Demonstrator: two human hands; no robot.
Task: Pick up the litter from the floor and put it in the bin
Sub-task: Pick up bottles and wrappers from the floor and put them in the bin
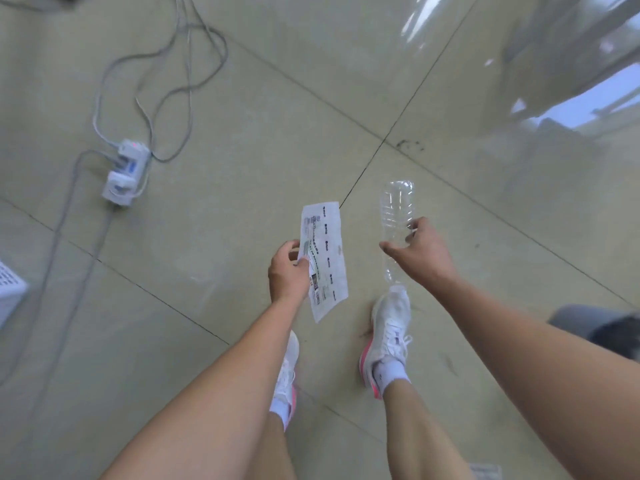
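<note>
1. Clear plastic bottle (396, 216), empty, is gripped at mid-body by the right hand (417, 252), held above the tiled floor (242, 133).
2. Left hand (287, 271) pinches a printed plastic wrapper (325, 258) by its edge.
3. White power strip (126, 171) with trailing cables (173, 64) lies at left.
4. White sneakers (389, 327) stand below.

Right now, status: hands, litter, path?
Left hand shut on printed wrapper. Right hand shut on clear bottle. Power strip and cables ahead-left on the floor.
</note>
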